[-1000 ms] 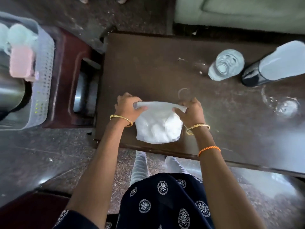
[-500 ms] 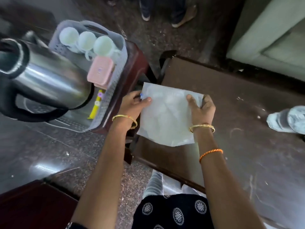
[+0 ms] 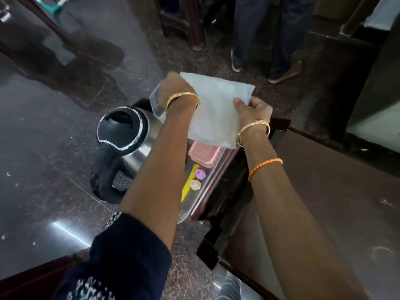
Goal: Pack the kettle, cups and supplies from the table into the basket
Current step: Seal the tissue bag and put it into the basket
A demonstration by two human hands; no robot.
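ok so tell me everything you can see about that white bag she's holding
The white bag is a thin, cloudy, soft plastic pouch, roughly rectangular and slightly crumpled. What it holds cannot be made out. It is held in the air, fairly flat, above the basket beside the kettle. The left hand grips its far left edge and the right hand pinches its right edge; its near edge hides part of a pink box.

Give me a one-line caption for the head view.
Both hands, left and right, hold a white bag above the basket, beside the kettle.
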